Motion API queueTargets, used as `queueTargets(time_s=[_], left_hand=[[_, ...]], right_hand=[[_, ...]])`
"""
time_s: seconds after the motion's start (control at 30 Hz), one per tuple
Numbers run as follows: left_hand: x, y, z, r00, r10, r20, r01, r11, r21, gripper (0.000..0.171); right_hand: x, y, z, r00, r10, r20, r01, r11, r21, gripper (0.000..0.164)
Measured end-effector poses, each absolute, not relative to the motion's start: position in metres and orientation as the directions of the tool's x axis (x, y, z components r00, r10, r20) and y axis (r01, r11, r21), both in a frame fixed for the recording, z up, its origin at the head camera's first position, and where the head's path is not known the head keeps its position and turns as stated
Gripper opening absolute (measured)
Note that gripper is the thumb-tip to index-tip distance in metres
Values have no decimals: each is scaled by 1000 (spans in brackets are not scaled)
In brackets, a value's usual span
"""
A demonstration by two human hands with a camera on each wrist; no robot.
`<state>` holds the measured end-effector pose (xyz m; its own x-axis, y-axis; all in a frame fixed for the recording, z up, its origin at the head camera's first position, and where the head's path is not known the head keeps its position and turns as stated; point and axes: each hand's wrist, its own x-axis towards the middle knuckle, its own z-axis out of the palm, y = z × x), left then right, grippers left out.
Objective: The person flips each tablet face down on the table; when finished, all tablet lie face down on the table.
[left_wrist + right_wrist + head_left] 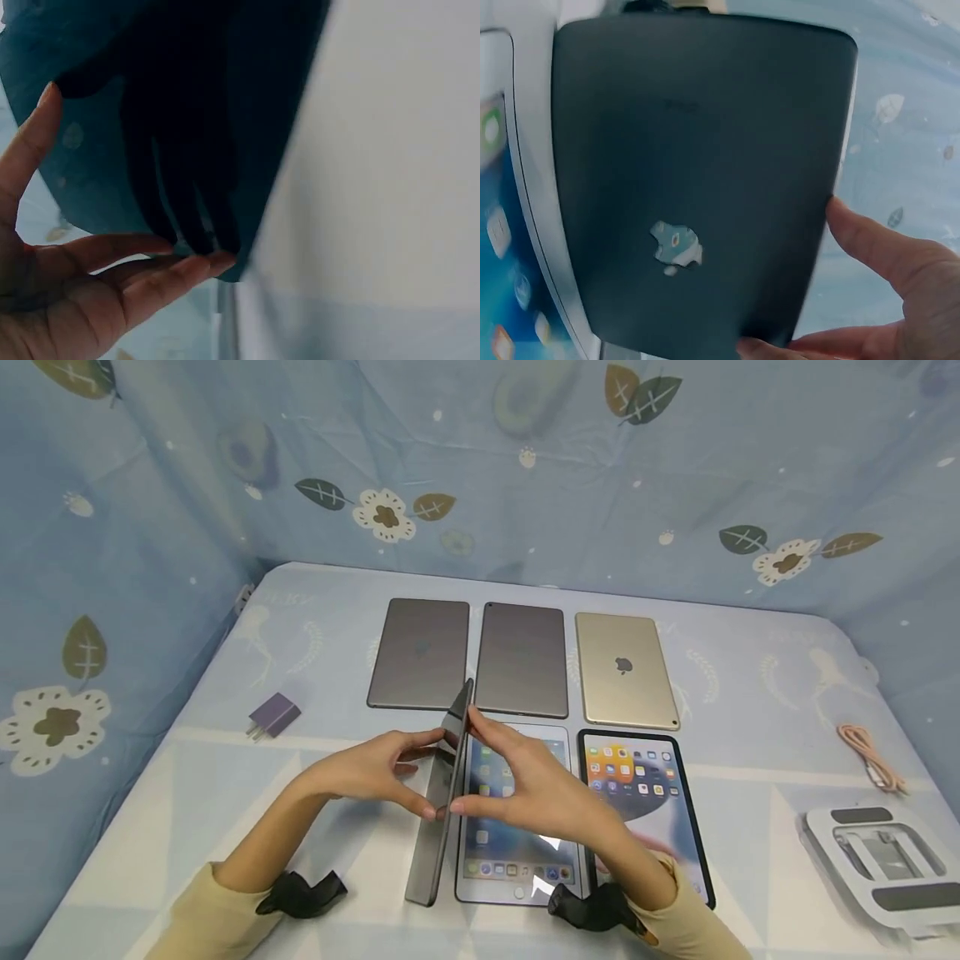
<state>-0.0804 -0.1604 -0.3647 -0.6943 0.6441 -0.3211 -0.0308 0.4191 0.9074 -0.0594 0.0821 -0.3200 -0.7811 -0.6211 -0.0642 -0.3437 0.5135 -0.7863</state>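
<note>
A dark grey tablet [429,860] is held on edge, nearly vertical, between both hands over the table. My left hand [375,767] holds it from the screen side, thumb and fingertips spread on the glossy dark screen [90,180], which mirrors the hand. From the back side my right hand [543,789] grips it, thumb and fingers apart along its edge. The right wrist view shows its plain back [705,135] with an apple logo. Just right of it lies a white tablet [517,852] with its screen lit, partly covered by the right hand.
A black-framed lit tablet [645,827] lies further right. Behind, two grey tablets [420,652] and a gold one [626,681] lie backs up in a row. A purple plug charger [275,715] sits left; a coiled cable [870,756] and a white folding stand [847,843] are right.
</note>
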Motion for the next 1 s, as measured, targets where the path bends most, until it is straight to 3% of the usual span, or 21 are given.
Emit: queueTargets(time_s=[0.2, 0.47, 0.7, 1.0], left_hand=[[-66, -168, -335, -664, 708, -240, 1, 323, 947, 87], [-40, -170, -301, -742, 642, -193, 118, 408, 905, 87], [-35, -183, -298, -757, 618, -210, 99, 427, 899, 86], [-32, -219, -313, -768, 609, -197, 41, 354, 935, 83]], right_hand=[[-55, 72, -333, -785, -618, 34, -357, 408, -840, 88], [-56, 59, -350, -775, -620, 120, -409, 348, -844, 84], [-60, 50, -367, -759, -651, -7, -361, 429, -828, 84], [-68, 43, -383, -698, -678, -230, -382, 625, -681, 94]])
